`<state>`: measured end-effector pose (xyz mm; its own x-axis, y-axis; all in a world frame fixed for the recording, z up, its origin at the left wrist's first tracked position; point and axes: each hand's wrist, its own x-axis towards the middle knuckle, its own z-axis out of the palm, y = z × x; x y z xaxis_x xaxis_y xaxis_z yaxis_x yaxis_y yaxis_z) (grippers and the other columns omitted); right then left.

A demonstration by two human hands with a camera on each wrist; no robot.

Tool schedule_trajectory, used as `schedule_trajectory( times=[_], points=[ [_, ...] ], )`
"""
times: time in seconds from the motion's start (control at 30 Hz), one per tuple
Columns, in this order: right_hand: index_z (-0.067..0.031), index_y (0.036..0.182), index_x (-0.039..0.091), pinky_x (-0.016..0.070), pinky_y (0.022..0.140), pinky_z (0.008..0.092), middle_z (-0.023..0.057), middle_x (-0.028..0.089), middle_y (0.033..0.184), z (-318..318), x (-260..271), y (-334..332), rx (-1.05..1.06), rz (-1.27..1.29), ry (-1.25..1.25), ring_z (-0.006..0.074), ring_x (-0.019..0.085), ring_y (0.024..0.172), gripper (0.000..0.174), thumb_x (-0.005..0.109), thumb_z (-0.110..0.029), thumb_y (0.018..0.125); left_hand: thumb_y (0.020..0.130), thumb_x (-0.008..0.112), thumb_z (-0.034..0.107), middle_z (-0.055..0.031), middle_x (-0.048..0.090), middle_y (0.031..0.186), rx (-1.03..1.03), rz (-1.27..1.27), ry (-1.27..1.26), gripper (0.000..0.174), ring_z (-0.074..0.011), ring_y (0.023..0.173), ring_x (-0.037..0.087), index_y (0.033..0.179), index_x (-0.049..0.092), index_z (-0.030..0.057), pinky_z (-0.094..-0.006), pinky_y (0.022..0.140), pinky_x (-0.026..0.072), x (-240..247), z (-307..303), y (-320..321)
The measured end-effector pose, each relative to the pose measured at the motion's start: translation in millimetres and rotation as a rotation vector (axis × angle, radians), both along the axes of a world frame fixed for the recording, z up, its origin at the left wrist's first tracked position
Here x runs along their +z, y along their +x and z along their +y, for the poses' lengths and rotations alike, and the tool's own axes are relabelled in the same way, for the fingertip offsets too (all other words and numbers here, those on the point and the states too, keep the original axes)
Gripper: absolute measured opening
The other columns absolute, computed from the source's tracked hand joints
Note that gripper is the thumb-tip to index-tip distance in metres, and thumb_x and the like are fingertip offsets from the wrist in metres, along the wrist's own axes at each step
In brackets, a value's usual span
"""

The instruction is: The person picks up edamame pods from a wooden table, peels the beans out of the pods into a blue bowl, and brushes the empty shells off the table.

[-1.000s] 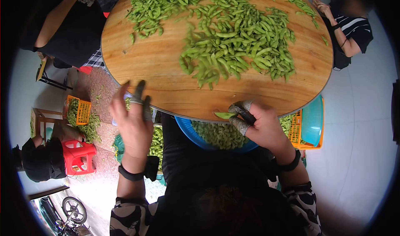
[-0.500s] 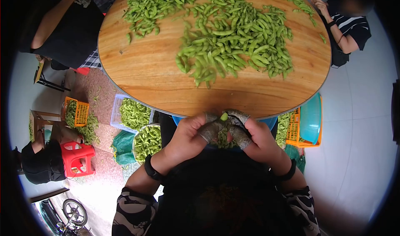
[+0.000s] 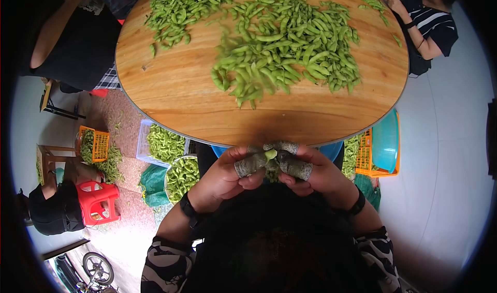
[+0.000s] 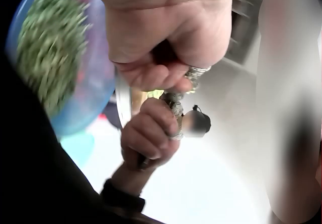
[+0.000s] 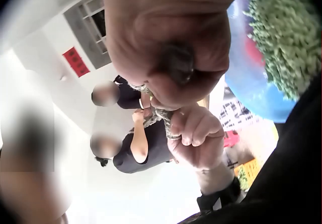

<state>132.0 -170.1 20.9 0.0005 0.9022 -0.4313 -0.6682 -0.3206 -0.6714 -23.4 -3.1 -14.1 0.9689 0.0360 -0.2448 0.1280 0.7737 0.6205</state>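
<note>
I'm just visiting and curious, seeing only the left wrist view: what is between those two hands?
Observer: In the head view, a green pod is pinched between the fingertips of the left hand and the right hand.
Visitor: Oh! And what lies just beyond the hands?
Observer: The head view shows a wooden table there, with a big spread of pods across its farther part.

A red plastic stool (image 3: 107, 197) stands on pinkish floor (image 3: 131, 156), and a window (image 5: 94, 20) breaks the pale wall (image 5: 48, 40)
</note>
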Motion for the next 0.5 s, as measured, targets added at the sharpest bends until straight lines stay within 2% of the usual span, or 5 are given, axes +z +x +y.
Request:
schedule_trajectory(
  times=[0.07, 0.2, 0.27, 0.37, 0.5],
  points=[
    [-0.015, 0.133, 0.048, 0.028, 0.046, 0.0186, -0.0013, 0.055, 0.076, 1.1, 0.1, -1.5, -0.002, 0.102, 0.004, 0.0021, 0.035, 0.052, 0.037, 0.043, -0.007, 0.097, 0.09, 0.062, 0.006, -0.0029, 0.058, 0.073, 0.019, 0.038, 0.271, 0.009, -0.0151, 0.057, 0.053, 0.098, 0.06, 0.0034, -0.0263, 0.051, 0.0423, 2.8, -1.5, 2.0],
    [-0.0123, 0.129, 0.049, 0.0329, 0.046, 0.0189, -0.0011, 0.056, 0.076, 4.8, 5.2, -6.1, -0.029, -0.181, -0.089, 0.0034, 0.04, 0.053, 0.033, 0.044, -0.009, 0.096, 0.091, 0.064, 0.014, -0.0009, 0.054, 0.068, 0.052, 0.094, 0.675, 0.011, -0.0146, 0.052, 0.051, 0.094, 0.06, 0.0044, -0.0256, 0.049, 0.041, 2.2, -8.0, 6.6],
    [-0.0108, 0.127, 0.05, 0.0347, 0.046, 0.019, -0.0009, 0.056, 0.077, 4.6, 5.6, -8.6, -0.014, -0.279, -0.098, 0.004, 0.042, 0.053, 0.032, 0.045, -0.009, 0.096, 0.086, 0.065, 0.01, -0.0058, 0.055, 0.066, 0.276, -0.189, 1.608, 0.01, -0.0213, 0.056, 0.058, 0.09, 0.059, 0.003, -0.0319, 0.05, 0.0465, -6.5, -10.1, 7.9],
    [-0.0078, 0.126, 0.049, 0.0391, 0.047, 0.0204, -0.0004, 0.057, 0.076, 5.0, 5.1, -11.3, -0.004, -0.392, -0.05, 0.0052, 0.046, 0.054, 0.032, 0.045, -0.009, 0.095, 0.079, 0.065, 0.004, -0.0124, 0.058, 0.071, 0.222, -0.225, 2.085, 0.012, -0.0298, 0.063, 0.062, 0.088, 0.058, 0.0011, -0.0378, 0.052, 0.0506, 8.2, -7.7, 7.5],
    [-0.0057, 0.127, 0.049, 0.0407, 0.047, 0.0211, -0.0001, 0.057, 0.075, 3.6, 6.8, -13.2, -0.021, -0.515, -0.021, 0.0053, 0.049, 0.055, 0.035, 0.046, -0.008, 0.093, 0.076, 0.064, 0.002, -0.0124, 0.059, 0.075, 0.287, -0.254, 2.298, 0.013, -0.0304, 0.064, 0.062, 0.087, 0.056, -0.0008, -0.037, 0.053, 0.0514, -1.5, -12.2, 8.5]
  ],
)
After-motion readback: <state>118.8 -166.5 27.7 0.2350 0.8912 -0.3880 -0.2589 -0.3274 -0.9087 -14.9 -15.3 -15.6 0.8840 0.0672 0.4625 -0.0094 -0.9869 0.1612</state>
